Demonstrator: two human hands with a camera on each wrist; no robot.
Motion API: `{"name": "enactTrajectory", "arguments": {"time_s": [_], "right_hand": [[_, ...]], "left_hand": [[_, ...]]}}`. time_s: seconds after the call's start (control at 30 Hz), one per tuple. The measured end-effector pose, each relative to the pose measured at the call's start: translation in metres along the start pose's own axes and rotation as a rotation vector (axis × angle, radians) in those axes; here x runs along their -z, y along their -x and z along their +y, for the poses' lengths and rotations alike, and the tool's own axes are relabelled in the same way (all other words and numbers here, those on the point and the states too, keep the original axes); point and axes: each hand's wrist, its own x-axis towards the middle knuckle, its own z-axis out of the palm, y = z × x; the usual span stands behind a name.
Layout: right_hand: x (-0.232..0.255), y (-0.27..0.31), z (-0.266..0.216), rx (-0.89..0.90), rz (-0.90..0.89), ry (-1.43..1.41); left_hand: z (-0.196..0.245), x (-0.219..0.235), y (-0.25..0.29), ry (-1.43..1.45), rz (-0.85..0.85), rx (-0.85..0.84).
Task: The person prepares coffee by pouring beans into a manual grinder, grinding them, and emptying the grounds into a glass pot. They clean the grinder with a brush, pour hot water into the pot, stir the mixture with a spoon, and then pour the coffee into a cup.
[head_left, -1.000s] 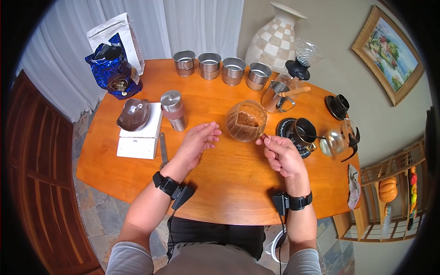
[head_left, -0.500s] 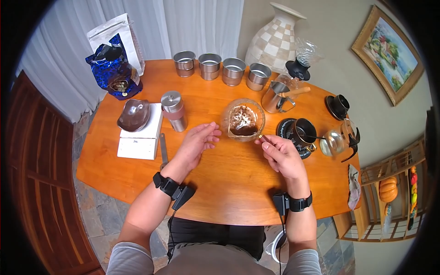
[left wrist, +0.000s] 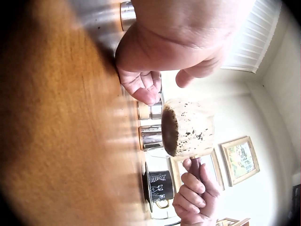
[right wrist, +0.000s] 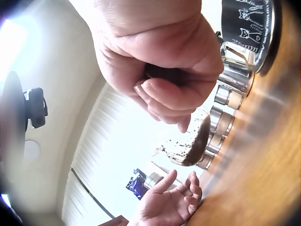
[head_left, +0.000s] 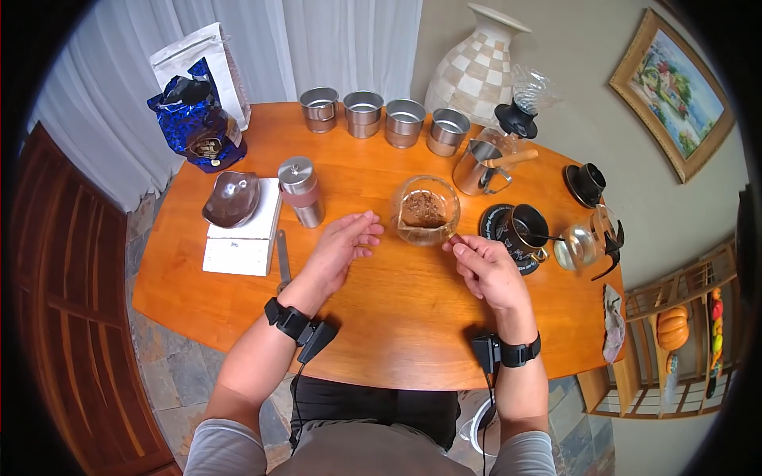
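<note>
A clear glass pitcher (head_left: 427,210) with a pouring lip and a short brown handle (left wrist: 196,165) is held above the table. Dark brown contents lie in its bottom, and dark specks cling to the inner wall. My right hand (head_left: 488,270) grips the handle, fingers curled round it. On the pitcher's other side my left hand (head_left: 343,247) is held up with relaxed, slightly bent fingers and nothing in it. The left wrist view shows a gap between these fingers and the pitcher (left wrist: 188,129). Right of the pitcher, a black cup (head_left: 524,226) stands on its saucer.
Several steel cups (head_left: 363,115) line the back, beside a steel jug (head_left: 476,168). At left are a grinder (head_left: 300,194), a white scale (head_left: 236,250) under a dark dish (head_left: 232,198), and a blue bag (head_left: 197,127). A glass pot (head_left: 578,247) and cloth (head_left: 613,324) sit right.
The pitcher has tilted and turned in my right hand, and its brown contents have shifted inside. My left hand stays nearly still.
</note>
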Motion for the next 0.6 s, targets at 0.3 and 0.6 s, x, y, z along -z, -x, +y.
{"name": "enactTrajectory", "arguments": {"time_s": [0.3, 0.6], "right_hand": [[-0.0001, -0.0008, -0.0017, -0.040, -0.047, -0.044], [-0.0017, 0.0010, -0.0053, -0.041, 0.071, 0.153]], "left_hand": [[0.0007, 0.0000, 0.0009, -0.006, -0.002, -0.009], [0.0009, -0.0004, 0.0013, -0.005, -0.005, -0.003]]}}
